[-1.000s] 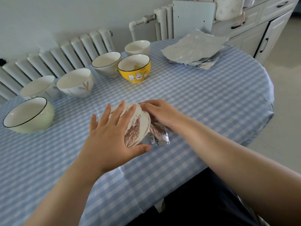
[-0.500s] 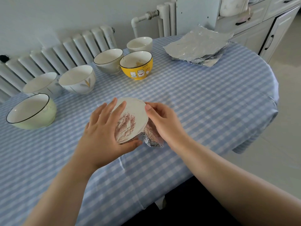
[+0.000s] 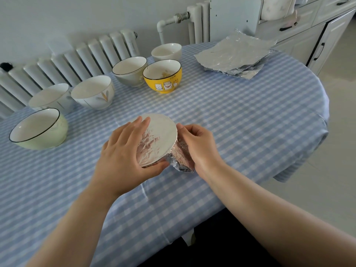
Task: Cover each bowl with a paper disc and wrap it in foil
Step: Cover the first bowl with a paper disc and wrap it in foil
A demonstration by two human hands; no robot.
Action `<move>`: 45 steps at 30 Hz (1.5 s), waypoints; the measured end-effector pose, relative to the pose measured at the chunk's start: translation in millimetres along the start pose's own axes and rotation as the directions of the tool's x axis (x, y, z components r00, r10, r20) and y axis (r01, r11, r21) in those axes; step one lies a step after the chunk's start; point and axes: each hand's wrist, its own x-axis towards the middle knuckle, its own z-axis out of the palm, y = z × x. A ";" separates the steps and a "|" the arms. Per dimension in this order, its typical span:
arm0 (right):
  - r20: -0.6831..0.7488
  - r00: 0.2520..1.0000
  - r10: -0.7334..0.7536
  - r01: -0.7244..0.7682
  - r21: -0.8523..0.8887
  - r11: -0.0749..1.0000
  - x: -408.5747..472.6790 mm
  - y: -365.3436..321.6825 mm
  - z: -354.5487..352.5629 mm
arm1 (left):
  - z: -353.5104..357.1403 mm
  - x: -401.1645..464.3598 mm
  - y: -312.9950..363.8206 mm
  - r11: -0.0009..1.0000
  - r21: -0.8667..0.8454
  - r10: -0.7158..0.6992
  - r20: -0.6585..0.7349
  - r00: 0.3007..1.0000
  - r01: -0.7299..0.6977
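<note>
A bowl wrapped in silver foil (image 3: 159, 139) lies tipped on its side near the table's front, its flat covered top facing me. My left hand (image 3: 125, 151) lies over that top with fingers spread and the thumb hooked under the lower rim. My right hand (image 3: 198, 145) cups the foil-covered side and base, fingers curled round it. Several bare bowls stand behind: a green one (image 3: 38, 130), two white ones (image 3: 50, 99) (image 3: 92, 92), a grey one (image 3: 130, 71), a yellow one with cats (image 3: 162, 76) and a small white one (image 3: 166, 52). A stack of foil sheets (image 3: 235, 53) lies far right.
The table wears a blue checked cloth (image 3: 240, 116) and its rounded edge drops off at right and front. A radiator (image 3: 73, 56) runs along the wall behind the bowls. White cabinets (image 3: 317, 35) stand beyond the foil stack.
The wrapped bowl has been tilted further up on its side, its top turning more toward me. My right hand slid from the rim down round the bowl's side and base.
</note>
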 end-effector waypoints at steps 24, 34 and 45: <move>0.040 0.998 0.044 -0.030 -0.295 0.955 13.4 3.3 11.0 | -1.5 -0.3 2.7 1.000 -0.005 -0.023 -0.012 1.000 0.023; 0.240 0.969 0.053 0.108 -0.612 0.783 38.2 -35.0 7.2 | 4.7 17.3 9.3 0.986 0.026 -0.164 -0.008 0.986 0.164; 0.046 0.990 -0.136 0.143 -0.287 0.947 15.7 -10.9 10.1 | 1.5 16.7 10.5 0.982 0.049 -0.182 0.018 0.983 0.181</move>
